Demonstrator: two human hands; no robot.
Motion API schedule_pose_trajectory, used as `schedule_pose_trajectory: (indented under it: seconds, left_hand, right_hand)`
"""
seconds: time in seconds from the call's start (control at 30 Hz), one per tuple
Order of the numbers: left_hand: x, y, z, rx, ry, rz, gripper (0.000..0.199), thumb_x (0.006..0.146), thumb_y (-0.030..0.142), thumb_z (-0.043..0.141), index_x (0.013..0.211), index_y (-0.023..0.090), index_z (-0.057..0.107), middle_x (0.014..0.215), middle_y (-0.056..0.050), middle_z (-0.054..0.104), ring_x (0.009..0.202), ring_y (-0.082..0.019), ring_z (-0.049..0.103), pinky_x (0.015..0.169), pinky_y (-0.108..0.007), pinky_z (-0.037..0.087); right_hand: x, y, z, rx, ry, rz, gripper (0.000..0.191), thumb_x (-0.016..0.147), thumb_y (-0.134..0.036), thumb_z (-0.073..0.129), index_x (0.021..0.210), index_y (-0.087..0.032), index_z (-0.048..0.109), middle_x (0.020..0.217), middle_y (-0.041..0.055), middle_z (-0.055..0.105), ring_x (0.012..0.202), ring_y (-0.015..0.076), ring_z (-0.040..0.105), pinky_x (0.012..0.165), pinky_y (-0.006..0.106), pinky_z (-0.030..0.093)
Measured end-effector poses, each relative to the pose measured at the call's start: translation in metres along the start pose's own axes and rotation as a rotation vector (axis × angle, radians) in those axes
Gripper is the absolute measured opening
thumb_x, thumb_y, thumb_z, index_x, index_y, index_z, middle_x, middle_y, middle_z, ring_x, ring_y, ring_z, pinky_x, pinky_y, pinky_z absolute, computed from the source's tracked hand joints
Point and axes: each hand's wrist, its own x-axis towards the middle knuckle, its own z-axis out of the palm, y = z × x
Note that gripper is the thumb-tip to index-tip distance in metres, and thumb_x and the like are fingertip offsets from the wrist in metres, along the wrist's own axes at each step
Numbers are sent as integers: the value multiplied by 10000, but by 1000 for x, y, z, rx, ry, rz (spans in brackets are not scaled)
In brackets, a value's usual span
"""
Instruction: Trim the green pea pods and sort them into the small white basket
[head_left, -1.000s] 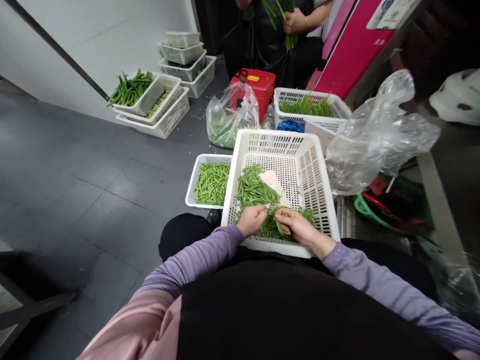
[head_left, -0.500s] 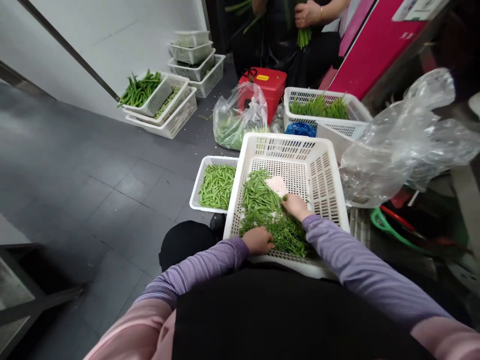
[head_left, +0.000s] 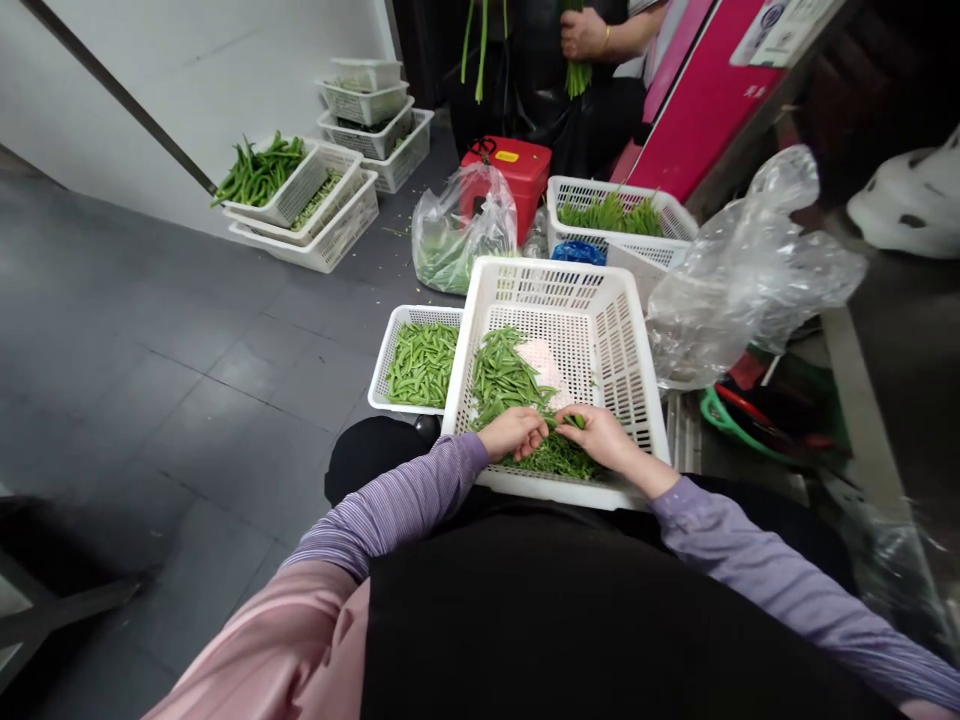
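Both of your hands now meet just below the centre of the frame. In the view from half a second ago they are apart, the right hand [head_left: 600, 436] reaching to the edge of the pod heap [head_left: 504, 372] and the left hand [head_left: 514, 433] resting low over the green scraps [head_left: 559, 460]. That change suggests the work has gone from reaching into the heap to handling a single piece between both hands.

Your right fingers are pressed together, pinching what looks like one green pod [head_left: 574, 421]. Your left fingers are curled inward, with their tips close to that pod; you cannot tell from here whether they grip its end or only come up beside it.

The pod is above the scraps, inside the large white basket [head_left: 630, 365], which fills the centre of the frame. The heap lies in the basket's left half, and more pods fill the small white tray [head_left: 381, 372] just left of centre.
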Motion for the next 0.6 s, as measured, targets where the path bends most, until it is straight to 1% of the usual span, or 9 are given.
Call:
schedule_pose_trajectory:
  seconds: [0.13, 0.23, 0.3, 0.37, 0.4, 0.43, 0.47, 0.53, 0.6]
  left_hand:
    - [-11, 1, -1, -77, -92, -36, 169, 763, 282, 388, 652, 160, 424, 463, 67, 343, 315, -37, 299, 306, -156, 185]
    - [-15, -2, -3, 7, -92, -20, 159, 740, 242, 364, 602, 169, 390, 438, 77, 262, 311, -35, 215, 320, -169, 155]
    - [-14, -7, -4, 246, -35, -3, 167, 730, 220, 363, 584, 164, 419, 438, 63, 286, 332, -47, 251, 347, -182, 216]
    - [-12, -15, -6, 605, 61, 3, 140, 691, 196, 432, 566, 149, 473, 461, 34, 369, 405, -72, 366, 419, -204, 316]
    - [-11, -18, -6, 759, 107, 6, 100, 660, 175, 475, 570, 140, 503, 492, 16, 420, 467, -90, 425, 473, -217, 358]
    - [-10, -21, -6, 864, 146, 22, 42, 629, 150, 510, 603, 133, 539, 543, 0, 471, 537, -108, 470, 529, -227, 386]
    - [-9, -23, -6, 906, 174, 55, 75, 608, 133, 537, 674, 129, 574, 614, -12, 515, 598, -119, 495, 573, -231, 400]
    - [-9, -22, -5, 813, 193, 145, 280, 625, 155, 563, 903, 141, 585, 768, -19, 560, 638, -107, 506, 590, -218, 408]
    - [-10, -18, -3, 625, 147, 212, 384, 715, 259, 530, 1086, 162, 509, 834, -14, 562, 580, -76, 490, 524, -193, 400]
  right_hand:
    - [-9, -13, 1, 45, -2, -49, 94, 708, -299, 587, 745, -219, 623, 792, 17, 641, 779, 183, 561, 750, 303, 396]
    - [-14, -23, 8, 202, 24, 26, 107, 660, -300, 631, 711, -207, 617, 753, 9, 629, 743, 173, 547, 723, 300, 399]
    - [-16, -30, 12, 434, 82, 146, 158, 622, -309, 664, 714, -199, 597, 656, -17, 582, 598, 132, 508, 596, 264, 397]
    - [-15, -37, 11, 749, 149, 255, 209, 612, -323, 679, 727, -203, 553, 546, -60, 475, 438, 78, 390, 445, 221, 320]
    - [-14, -40, 9, 900, 182, 292, 230, 613, -326, 684, 728, -208, 524, 515, -80, 417, 394, 60, 327, 402, 206, 271]
    - [-13, -42, 6, 1026, 210, 315, 252, 611, -322, 692, 726, -211, 497, 500, -93, 374, 375, 49, 284, 380, 196, 235]
    - [-12, -44, 3, 1115, 222, 326, 273, 606, -313, 703, 722, -212, 478, 499, -99, 354, 371, 42, 270, 371, 188, 218]
    - [-11, -46, -1, 1195, 218, 346, 305, 589, -292, 726, 721, -207, 464, 505, -102, 352, 374, 35, 276, 365, 178, 215]
    - [-12, -45, 1, 1209, 199, 377, 320, 581, -293, 736, 736, -201, 471, 503, -102, 360, 372, 32, 281, 360, 174, 220]
